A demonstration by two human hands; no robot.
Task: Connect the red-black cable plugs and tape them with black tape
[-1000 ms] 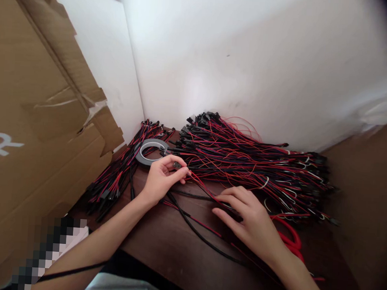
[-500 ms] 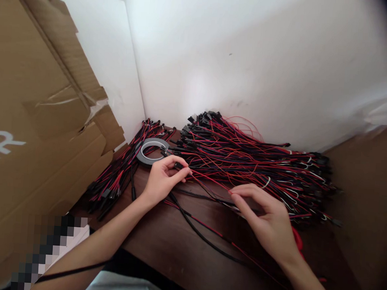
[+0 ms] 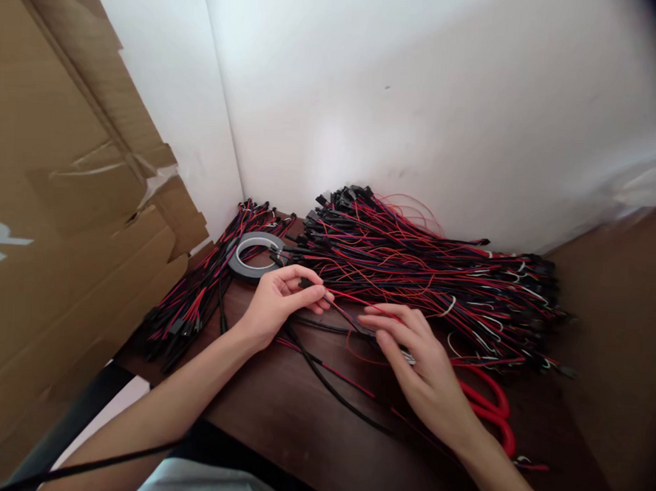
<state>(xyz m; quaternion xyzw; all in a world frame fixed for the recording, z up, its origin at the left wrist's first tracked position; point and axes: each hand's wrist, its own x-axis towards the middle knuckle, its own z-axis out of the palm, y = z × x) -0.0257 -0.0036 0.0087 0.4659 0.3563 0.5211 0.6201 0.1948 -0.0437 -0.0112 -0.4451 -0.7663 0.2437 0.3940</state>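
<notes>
From the middle of the view, the white wall (image 3: 425,111) rises at 12 o'clock. The brown box (image 3: 67,148) stands at 9 to 10 o'clock. The dark table (image 3: 294,436) shows bare at 6 o'clock. On it, the big pile (image 3: 416,262) of red and black leads lies at 3 o'clock, against the wall; the small pile (image 3: 197,297) lies at 8 o'clock, beside the box. The right hand (image 3: 426,363) is at 4 to 5 o'clock, fingers bent and thumb set a little apart; I cannot tell whether it grips anything. The left hand (image 3: 274,301), at 7 o'clock, closes its thumb and fingers on a connector. Red loops (image 3: 487,412) lie at 4 o'clock, just past the right wrist. The tape (image 3: 238,264) sits at 9 o'clock, touching the small pile. The black connector (image 3: 305,283) peeks out at 7 o'clock, and thin wires (image 3: 352,299) run from it toward the right hand's fingers
</notes>
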